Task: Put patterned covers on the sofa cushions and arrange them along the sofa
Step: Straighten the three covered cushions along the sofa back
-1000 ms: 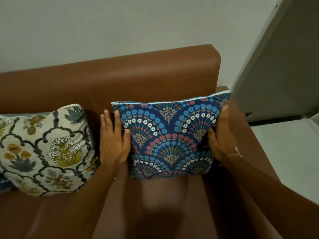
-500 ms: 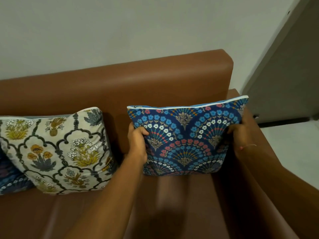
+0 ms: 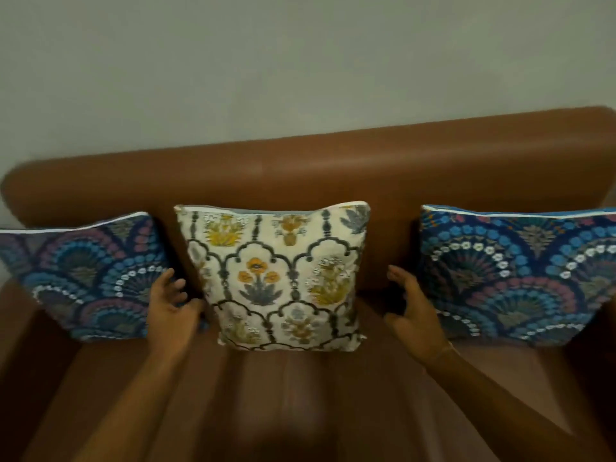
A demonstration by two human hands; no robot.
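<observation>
Our fingers point(image 3: 398, 278) were spread and loosely curled on both sides, gripping nothing. The left hand point(image 3: 170, 303) sat just beside the left edge of the cream floral cushion point(image 3: 276, 278), nearer than the right hand point(image 3: 415, 313), which hovered apart from its right edge, palm inward. The cushion stood upright between them against the sofa point(image 3: 300, 175) back, a blue fan-patterned cushion point(image 3: 90, 278) on the left and another point(image 3: 520, 278) on the right

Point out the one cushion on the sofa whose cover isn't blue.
The middle cushion: its cover is cream with yellow flowers and dark arch outlines. The left cushion and right cushion both wear blue fan-patterned covers.
</observation>
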